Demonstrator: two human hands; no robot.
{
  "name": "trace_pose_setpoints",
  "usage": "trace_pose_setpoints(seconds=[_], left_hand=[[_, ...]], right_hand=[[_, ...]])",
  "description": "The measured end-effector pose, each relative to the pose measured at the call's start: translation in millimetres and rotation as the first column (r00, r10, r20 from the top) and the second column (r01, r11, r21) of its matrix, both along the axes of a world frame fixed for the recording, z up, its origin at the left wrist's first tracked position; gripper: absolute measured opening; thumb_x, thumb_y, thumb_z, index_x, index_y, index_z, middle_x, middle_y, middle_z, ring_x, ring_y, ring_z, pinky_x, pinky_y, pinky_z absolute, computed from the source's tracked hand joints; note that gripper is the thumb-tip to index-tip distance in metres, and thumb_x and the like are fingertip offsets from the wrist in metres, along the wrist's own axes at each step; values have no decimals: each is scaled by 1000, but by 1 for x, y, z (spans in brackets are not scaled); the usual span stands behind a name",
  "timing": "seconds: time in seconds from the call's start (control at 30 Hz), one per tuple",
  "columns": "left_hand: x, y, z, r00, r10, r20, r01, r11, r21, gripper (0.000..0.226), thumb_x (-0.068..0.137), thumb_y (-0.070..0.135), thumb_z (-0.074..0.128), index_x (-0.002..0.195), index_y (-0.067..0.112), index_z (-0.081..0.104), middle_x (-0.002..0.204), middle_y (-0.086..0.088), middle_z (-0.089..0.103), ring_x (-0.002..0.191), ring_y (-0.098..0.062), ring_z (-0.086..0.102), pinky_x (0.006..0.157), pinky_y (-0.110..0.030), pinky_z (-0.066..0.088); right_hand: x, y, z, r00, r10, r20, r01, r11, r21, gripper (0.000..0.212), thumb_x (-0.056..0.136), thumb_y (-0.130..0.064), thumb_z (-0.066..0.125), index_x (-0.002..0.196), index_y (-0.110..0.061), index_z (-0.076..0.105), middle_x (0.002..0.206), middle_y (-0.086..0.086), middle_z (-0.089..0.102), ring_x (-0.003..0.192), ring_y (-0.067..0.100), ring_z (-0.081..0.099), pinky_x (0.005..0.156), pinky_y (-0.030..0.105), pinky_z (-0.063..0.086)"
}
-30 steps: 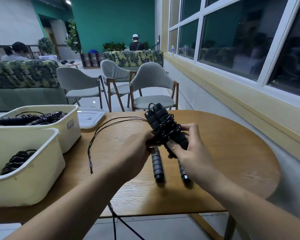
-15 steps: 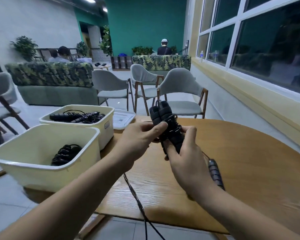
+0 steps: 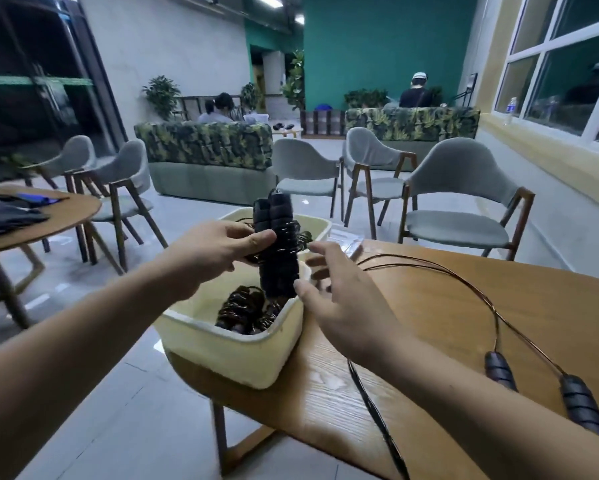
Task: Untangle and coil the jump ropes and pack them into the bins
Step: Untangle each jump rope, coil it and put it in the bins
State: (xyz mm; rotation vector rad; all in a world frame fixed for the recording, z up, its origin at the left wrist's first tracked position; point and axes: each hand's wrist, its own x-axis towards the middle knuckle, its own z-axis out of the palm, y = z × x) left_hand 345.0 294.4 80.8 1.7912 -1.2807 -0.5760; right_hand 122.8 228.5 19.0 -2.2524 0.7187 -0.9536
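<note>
Wooden table [image 3: 429, 323] bears the bin [image 3: 222, 336] at left; your left hand [image 3: 218, 251] grips the coiled rope [image 3: 277, 251] upright directly above it, right hand [image 3: 339, 299] open alongside.

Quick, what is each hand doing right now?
Left hand: holds the coiled rope above the bin.
Right hand: open, fingers spread, holding nothing.
</note>
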Motion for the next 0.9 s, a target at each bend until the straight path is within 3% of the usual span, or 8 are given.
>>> trace_pose_setpoints(seconds=[0.1,0.23,0.4,0.5,0.57,0.63,0.77,0.9], left_hand=[[37,9,-2,996,50,73,-57,995,86,44,82,59,73,101,20,83,92,-1,82,88,-16,73,67,-30,44],[77,15,-11,983,48,178,-82,978,192,17,89,49,78,89,32,79,83,13,80,73,1,72,62,-18,47],[113,3,-26,889,53,454,-209,931,301,49,83,67,77,95,19,80,86,2,79,86,-16,74,79,-36,60],[124,-7,-33,751,17,660,-305,896,324,58,84,72,73,91,15,77,81,-3,74,80,-20,70,70,-37,58],[126,-14,-36,681,3,733,-346,883,318,61,84,74,72,84,12,74,76,-5,70,75,-21,66,57,-33,46],[123,-21,-40,620,-27,784,-366,874,320,60,84,72,73,79,12,69,73,-4,66,70,-20,62,53,-32,38],[114,-28,-47,535,-137,834,-401,828,393,56,87,66,74,71,17,53,72,0,57,65,-15,55,55,-29,39],[108,-34,-50,476,-309,823,-428,736,524,55,92,65,70,74,17,50,75,0,55,80,-23,60,69,-33,48]], right_hand=[[29,-3,-4,994,24,-104,-30,998,-55,53,103,-38,66,152,-33,44,140,-10,61,126,7,56,106,35,51],[58,-6,-10,980,49,-193,-68,993,-94,48,103,-39,62,148,-32,48,140,-10,62,132,9,55,107,42,52],[77,-9,-18,957,80,-279,-115,987,-113,37,105,-36,60,141,-32,53,133,-13,61,118,6,59,100,37,55],[80,-9,-23,945,81,-318,-122,986,-111,34,104,-37,61,137,-31,56,126,-13,64,113,9,60,96,39,55],[80,-10,-25,941,76,-331,-119,987,-112,33,104,-38,61,136,-32,56,123,-15,65,112,9,61,95,38,55],[79,-10,-24,939,73,-337,-117,987,-111,33,103,-38,62,136,-33,56,121,-16,65,111,8,61,95,36,55],[80,-10,-24,932,75,-354,-121,987,-110,32,103,-38,63,134,-34,57,119,-18,65,110,7,62,94,36,55],[81,-11,-24,926,79,-369,-129,985,-112,30,102,-40,63,131,-35,59,115,-18,66,107,6,62,91,35,55]])
